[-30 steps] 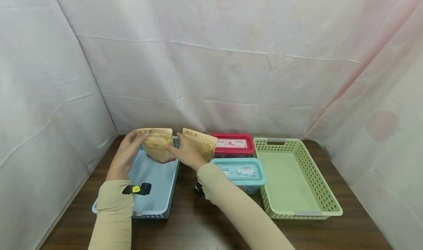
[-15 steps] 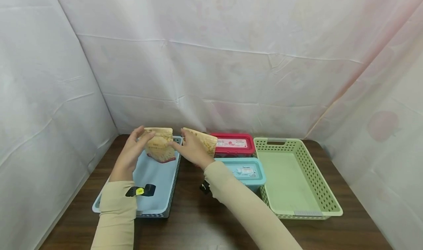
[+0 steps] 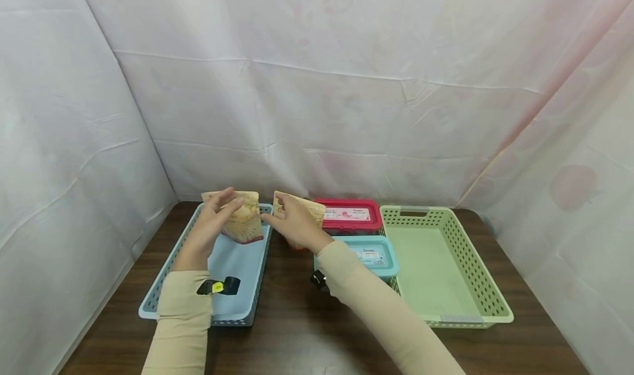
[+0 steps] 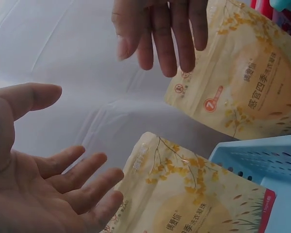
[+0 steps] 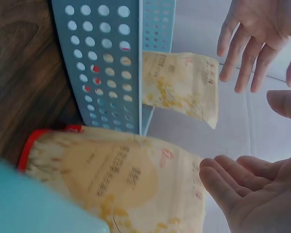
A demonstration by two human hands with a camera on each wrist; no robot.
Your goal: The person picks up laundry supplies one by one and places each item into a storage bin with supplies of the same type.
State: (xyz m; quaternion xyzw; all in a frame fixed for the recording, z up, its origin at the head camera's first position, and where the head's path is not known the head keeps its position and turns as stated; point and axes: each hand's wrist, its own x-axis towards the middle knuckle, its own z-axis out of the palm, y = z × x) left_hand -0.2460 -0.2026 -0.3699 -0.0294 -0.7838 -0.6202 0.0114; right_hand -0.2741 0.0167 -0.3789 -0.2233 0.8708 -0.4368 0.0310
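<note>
A cream pouch of laundry pods (image 3: 246, 225) with yellow floral print stands in the blue basket (image 3: 235, 292), at its far end. My left hand (image 3: 205, 229) is in front of this pouch, fingers relaxed and holding nothing; the left wrist view shows the palm and spread fingers of that left hand (image 4: 58, 194). A second, matching pouch (image 5: 121, 174) stands outside the basket on its right, partly hidden by my right hand (image 3: 299, 223) in the head view. In the right wrist view, loosely bent fingers of my right hand (image 5: 266, 194) are beside the second pouch, gripping nothing.
Right of the second pouch are a box with a red lid (image 3: 349, 214) and, nearer, one with a light blue lid (image 3: 373, 251). A green basket (image 3: 441, 276) stands at the right on the dark wooden table (image 3: 287, 331). White cloth (image 3: 317, 116) walls the back and sides.
Both hands have shifted rightward and let go of the pouches. The pouches have stayed nearly in place.
</note>
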